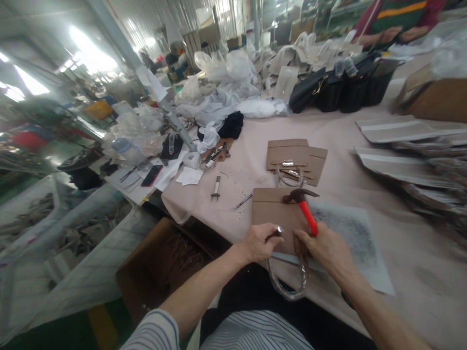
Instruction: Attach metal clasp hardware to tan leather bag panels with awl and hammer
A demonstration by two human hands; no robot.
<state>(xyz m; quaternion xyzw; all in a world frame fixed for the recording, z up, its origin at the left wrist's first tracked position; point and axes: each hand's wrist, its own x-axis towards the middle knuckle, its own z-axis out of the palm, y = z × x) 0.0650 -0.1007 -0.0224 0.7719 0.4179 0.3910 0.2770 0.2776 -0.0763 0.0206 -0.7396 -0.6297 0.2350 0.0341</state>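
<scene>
My right hand (328, 248) is closed round the red handle of a claw hammer (308, 216), whose head lies over a brown bag panel (270, 204). Its thumb and fingertips also rest at the panel's near right part. My left hand (260, 241), fingers curled over the same panel, grips a short metal rod (279, 230) with a shiny end. From the panel's near edge a plastic-wrapped handle (288, 294) loops over the table edge. Behind it lie similar brown panels (288, 149) with a wrapped handle and metal fittings.
A pale board (359, 243) extends under the panel. Leftward lie a thin pointed tool (243, 201), a metal fitting (216, 188) and a phone (152, 175). Stacked panels (397, 163) are at right, black bags (346, 90) behind. A carton (146, 262) stands below left; another person (401, 24) is opposite.
</scene>
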